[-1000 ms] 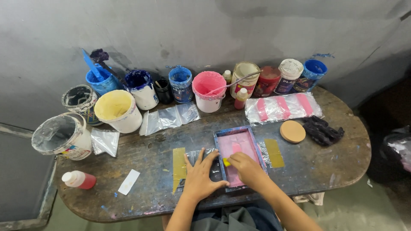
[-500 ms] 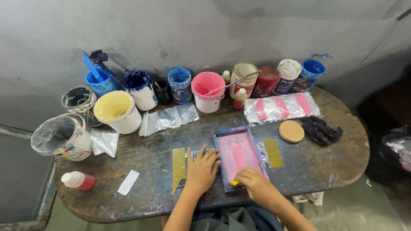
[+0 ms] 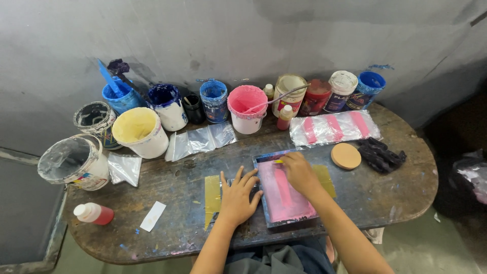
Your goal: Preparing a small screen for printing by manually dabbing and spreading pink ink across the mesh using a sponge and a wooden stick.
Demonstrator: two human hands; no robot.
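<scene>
Lying flat at the near edge of the wooden table [image 3: 395, 198], the pink-inked screen frame [image 3: 284, 190] is steadied by the left hand [image 3: 237, 195], fingers spread flat against its left rail. A small yellow-tipped tool [image 3: 278, 161], mostly hidden, is gripped by the curled right hand [image 3: 299, 172] at the frame's far end. Paint tubs [image 3: 247, 108] are lined along the wall behind.

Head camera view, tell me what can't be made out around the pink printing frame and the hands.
- Head view: what the right hand grips on the pink screen frame is hidden under the hand.
- Whatever lies beneath the frame is covered by it.
- The left hand hides the surface under its palm.
- The dark bundle beside the round wooden disc is too dim to identify.
</scene>
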